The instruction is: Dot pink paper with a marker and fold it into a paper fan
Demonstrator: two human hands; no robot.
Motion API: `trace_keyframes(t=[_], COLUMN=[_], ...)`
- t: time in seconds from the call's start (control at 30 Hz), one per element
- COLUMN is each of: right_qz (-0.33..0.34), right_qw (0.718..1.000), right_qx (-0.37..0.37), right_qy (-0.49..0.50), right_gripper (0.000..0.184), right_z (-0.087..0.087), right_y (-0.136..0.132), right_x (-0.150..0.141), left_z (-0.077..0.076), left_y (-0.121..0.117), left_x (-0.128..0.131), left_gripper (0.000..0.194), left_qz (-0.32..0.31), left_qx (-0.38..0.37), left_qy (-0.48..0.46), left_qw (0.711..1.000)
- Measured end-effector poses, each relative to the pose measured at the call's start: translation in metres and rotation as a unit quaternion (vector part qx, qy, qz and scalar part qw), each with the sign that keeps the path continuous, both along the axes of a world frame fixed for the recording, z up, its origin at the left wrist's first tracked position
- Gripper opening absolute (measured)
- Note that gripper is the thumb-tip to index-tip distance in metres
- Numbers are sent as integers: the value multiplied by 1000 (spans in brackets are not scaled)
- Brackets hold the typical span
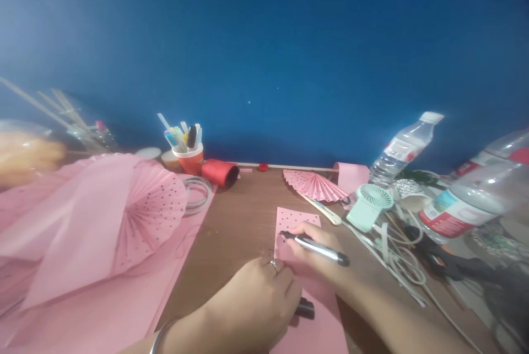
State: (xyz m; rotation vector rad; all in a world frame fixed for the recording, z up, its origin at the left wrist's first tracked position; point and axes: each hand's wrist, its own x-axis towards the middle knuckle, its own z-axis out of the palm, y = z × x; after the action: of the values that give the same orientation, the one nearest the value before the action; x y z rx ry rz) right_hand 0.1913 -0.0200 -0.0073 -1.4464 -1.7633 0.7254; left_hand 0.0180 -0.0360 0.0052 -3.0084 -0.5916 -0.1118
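Observation:
My right hand [318, 241] grips a silver and black marker [318, 248], its tip at the dotted part of a pink paper strip [308, 299]. Black dots cover the strip's far end, while its nearer part is plain. My left hand [264, 299], with a ring on one finger, is curled over the strip's left edge. A black marker cap [305, 308] sticks out from under its fingers, which are mostly hidden. Beyond the strip lies a pleated pink paper fan [316, 185] with black dots, beside a cream-handled tool [326, 210].
Left: pink sheets with a large dotted pleated fan [152, 210], a red thread spool [219, 172] and a cup of pens [190, 160]. Right: a mint handheld fan [370, 206], white cable [403, 266] and plastic bottles [403, 150]. A blue wall [264, 56] closes the back.

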Motion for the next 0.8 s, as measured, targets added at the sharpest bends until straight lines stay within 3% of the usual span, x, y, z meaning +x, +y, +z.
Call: trace_keyframes(t=[0.1, 0.27, 0.37, 0.6, 0.8], right_qz=[15, 64, 61, -67, -82], right_qw=[1000, 995, 995, 996, 994], right_qx=[18, -67, -73, 50, 19], right_qy=[18, 22, 28, 24, -66], right_gripper=[13, 12, 12, 24, 22], right_z=[4, -11, -14, -2, -14], right_y=[-6, -7, -7, 4, 11], right_x=[3, -4, -4, 35, 40], left_z=[-1, -2, -2, 0, 1], left_y=[-1, -4, -4, -1, 0], left_x=[-1, -1, -1, -1, 0], left_gripper=[16, 19, 18, 13, 13], left_qz=[-8, -6, -12, -5, -1], left_qx=[6, 38, 35, 18, 6], left_qy=[-2, 2, 4, 10, 25], left_qw=[1000, 999, 999, 1000, 1000])
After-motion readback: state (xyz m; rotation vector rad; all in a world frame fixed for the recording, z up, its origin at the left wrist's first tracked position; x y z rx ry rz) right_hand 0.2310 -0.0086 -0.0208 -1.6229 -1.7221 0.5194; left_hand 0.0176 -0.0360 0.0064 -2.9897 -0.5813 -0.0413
